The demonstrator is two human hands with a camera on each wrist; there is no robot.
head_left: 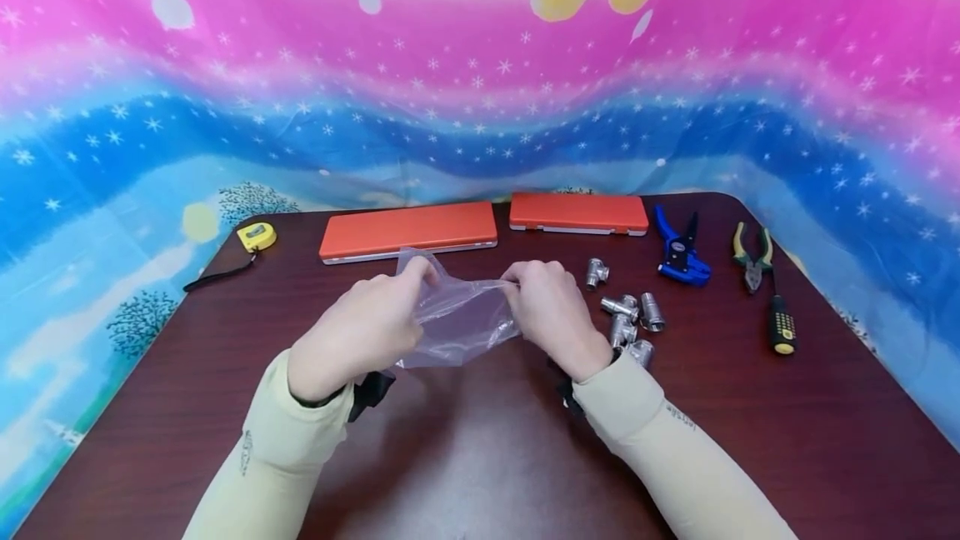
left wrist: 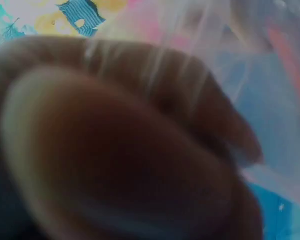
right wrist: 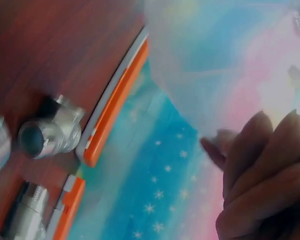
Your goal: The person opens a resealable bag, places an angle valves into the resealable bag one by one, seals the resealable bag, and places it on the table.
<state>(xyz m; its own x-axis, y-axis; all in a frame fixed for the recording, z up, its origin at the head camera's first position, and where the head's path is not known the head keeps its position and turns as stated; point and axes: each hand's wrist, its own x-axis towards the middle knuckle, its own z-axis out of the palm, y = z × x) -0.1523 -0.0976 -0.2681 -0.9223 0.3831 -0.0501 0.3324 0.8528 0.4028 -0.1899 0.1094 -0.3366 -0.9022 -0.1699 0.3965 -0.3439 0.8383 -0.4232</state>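
Pinching clear bag (head_left: 459, 327) with left hand (head_left: 360, 323) and right hand (head_left: 551, 308), above mid surface (head_left: 480, 457). Looks stretched between, with nothing seen inside. Probably early: gripped, not fully opened yet. Can see metal fittings (head_left: 652, 312) outside, to right.

There is room to pass on the near side of the clear plastic bag (head_left: 461, 327), between the two sleeves (head_left: 273, 440). To the bag's right, metal pipe fittings (head_left: 622, 328) are in the way; behind the bag, the long orange case (head_left: 408, 228) is.
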